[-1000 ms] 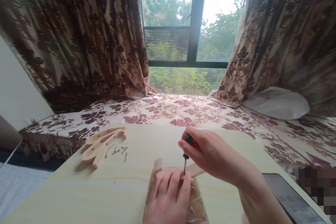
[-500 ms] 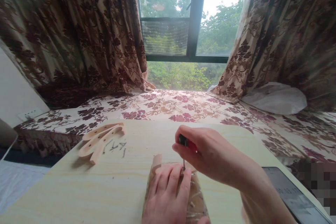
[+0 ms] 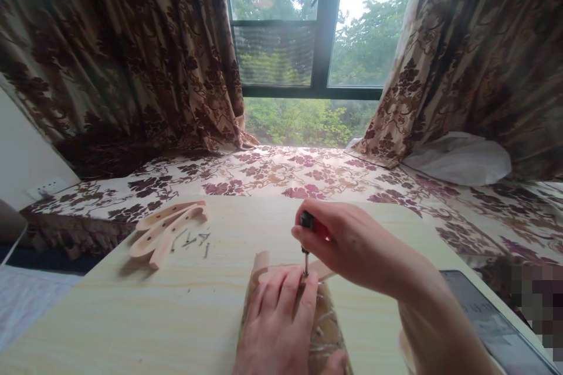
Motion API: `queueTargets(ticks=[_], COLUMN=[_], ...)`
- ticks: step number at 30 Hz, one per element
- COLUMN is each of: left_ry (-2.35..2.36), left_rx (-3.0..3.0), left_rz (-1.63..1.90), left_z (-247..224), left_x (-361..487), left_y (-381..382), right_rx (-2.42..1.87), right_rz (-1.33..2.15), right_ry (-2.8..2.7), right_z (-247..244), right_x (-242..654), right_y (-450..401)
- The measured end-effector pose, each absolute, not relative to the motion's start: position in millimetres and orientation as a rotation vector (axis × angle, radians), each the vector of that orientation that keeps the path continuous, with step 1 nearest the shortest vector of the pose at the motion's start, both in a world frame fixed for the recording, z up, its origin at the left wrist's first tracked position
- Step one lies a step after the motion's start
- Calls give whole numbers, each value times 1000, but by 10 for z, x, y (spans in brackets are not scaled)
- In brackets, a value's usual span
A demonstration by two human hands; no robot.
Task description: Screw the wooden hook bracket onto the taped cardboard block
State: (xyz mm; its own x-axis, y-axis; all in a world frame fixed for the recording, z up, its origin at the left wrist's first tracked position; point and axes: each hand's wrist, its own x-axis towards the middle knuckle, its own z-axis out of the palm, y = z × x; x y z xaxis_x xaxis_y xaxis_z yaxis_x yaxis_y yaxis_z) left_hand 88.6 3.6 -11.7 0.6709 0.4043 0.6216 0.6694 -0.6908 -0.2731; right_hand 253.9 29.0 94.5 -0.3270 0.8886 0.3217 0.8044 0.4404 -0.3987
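My right hand is closed round a screwdriver with a black and red handle. Its shaft points straight down, and the tip meets the work beside my left fingertips. My left hand lies palm down with fingers spread, pressing on a pale curved wooden piece and the brown board under it. Most of that wooden piece is hidden by my fingers. The board has a scuffed, shiny surface. Whether a screw sits under the tip is too small to tell.
Curved wooden pieces with drilled holes lie at the table's back left, with several loose screws beside them. A phone rests near the right edge. Behind stand a cloth-covered ledge, curtains and a window.
The view has tipped slightly, so the scene sits a little higher. My right hand still grips the upright screwdriver, its wrist turned slightly. My left hand stays pressed in place.
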Motion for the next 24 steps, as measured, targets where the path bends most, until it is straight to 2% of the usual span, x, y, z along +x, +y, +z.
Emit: queueTargets(ticks=[5,13,17,24], left_ry=[-831,-839,-852,-1019], left_rx=[-2396,-2376,-2425,-2531], left_rz=[-723,-755,-750,-772], left_z=[-96,-39,-108,-280], left_x=[888,922,885,854], left_y=[29,18,16,3], right_rx=[-1565,-1438,-1546,-1417], right_rz=[134,192,151,229], right_ry=[-2078,-2179,-2099,-2190], right_z=[903,937,912,957], right_x=[2519,2521,2553,2576], right_y=[353,300,367,293])
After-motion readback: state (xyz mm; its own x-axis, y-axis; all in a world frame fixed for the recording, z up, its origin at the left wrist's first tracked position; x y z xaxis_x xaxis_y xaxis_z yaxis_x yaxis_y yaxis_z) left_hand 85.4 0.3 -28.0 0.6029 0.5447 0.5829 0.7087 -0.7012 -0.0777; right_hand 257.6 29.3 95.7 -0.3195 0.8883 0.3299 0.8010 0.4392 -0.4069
